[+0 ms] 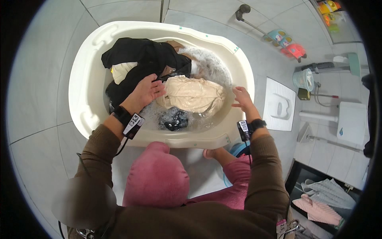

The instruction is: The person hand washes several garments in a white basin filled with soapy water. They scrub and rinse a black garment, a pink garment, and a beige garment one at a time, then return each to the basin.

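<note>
A wet beige garment [195, 95] lies bunched in soapy water [213, 65] inside a white plastic tub [77, 79]. My left hand [145, 93] is open at the garment's left end, fingers stretched toward it; whether they touch it I cannot tell. On the other side, my right hand [243, 99] hovers open by the tub's right wall, apart from the garment, its fingers spread. Black clothing [137, 51] is heaped in the left half of the tub, with a cream patch of cloth [123, 71] on it. A dark cloth [174, 120] sits partly under the suds near the front.
My pink-clad knees [157, 177] press close to the tub's near side, with a blue basin [238, 150] beside them. At the right are a squat toilet [278, 105], a small bucket [303, 79] and a dark rack or bin with towels [328, 193]. Tiled walls [43, 79] border the left.
</note>
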Available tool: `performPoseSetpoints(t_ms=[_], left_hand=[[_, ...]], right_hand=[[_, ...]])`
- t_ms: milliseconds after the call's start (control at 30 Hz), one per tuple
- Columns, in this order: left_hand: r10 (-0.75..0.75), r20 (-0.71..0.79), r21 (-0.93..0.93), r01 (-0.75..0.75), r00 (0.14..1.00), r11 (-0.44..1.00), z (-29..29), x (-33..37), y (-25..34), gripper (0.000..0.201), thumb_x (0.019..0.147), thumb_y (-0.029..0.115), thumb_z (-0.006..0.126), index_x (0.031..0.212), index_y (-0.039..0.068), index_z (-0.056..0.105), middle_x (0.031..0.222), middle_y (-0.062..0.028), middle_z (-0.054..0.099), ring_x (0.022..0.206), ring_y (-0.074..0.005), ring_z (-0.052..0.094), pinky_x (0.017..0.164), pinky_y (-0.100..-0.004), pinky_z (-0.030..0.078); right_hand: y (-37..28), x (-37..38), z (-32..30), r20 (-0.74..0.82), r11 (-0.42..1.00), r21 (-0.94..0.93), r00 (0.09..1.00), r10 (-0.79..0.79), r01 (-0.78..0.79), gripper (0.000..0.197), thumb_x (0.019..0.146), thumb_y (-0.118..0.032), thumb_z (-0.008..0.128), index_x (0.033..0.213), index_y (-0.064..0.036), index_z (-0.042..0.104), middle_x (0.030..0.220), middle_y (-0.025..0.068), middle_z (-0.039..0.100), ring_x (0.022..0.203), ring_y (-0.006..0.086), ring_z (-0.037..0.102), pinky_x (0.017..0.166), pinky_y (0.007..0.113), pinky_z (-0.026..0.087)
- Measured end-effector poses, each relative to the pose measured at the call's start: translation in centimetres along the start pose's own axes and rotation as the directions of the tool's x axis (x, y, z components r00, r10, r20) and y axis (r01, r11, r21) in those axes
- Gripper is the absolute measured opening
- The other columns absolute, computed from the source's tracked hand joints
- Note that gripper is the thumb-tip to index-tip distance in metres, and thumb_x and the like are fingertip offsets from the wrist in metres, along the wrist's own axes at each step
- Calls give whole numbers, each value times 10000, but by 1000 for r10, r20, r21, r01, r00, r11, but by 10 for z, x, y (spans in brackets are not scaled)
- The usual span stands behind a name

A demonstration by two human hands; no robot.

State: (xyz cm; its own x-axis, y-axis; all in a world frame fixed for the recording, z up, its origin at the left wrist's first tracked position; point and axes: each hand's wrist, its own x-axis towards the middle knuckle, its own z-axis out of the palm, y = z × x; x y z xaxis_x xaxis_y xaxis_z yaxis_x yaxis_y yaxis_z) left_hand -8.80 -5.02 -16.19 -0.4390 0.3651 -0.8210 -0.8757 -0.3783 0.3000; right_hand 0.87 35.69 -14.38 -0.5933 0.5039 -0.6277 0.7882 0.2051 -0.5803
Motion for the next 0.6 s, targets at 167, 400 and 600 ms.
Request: performPoseSetpoints(t_ms=[167,400,600], left_hand=[[58,-64,302,-36,996,952,6,24,-50,589,942,539,558,1450,322,355,1276,-67,471,1160,-351,479,930,-616,460],[-218,5,233,211,976,949,21,38,-81,855,873,789,438,1484,198,346,1449,-137,454,1179,-397,522,959,-650,436],[-74,406,89,41,911,995,10,33,-82,515,945,663,476,878,172,617,842,-19,670,737,-186,650,701,-345,536]], right_hand=[[29,29,85,-158,981,-156,978,-136,111,835,842,-539,682,1450,-27,428,1406,286,496,1281,352,514,999,415,475],[-8,-69,178,181,934,309,953,-243,179,401,842,-324,747,1077,-6,681,949,123,710,848,192,664,744,363,539],[-38,-158,192,99,615,279,615,-782,737,219,907,-235,689,928,-18,713,839,85,678,752,140,619,702,306,507]])
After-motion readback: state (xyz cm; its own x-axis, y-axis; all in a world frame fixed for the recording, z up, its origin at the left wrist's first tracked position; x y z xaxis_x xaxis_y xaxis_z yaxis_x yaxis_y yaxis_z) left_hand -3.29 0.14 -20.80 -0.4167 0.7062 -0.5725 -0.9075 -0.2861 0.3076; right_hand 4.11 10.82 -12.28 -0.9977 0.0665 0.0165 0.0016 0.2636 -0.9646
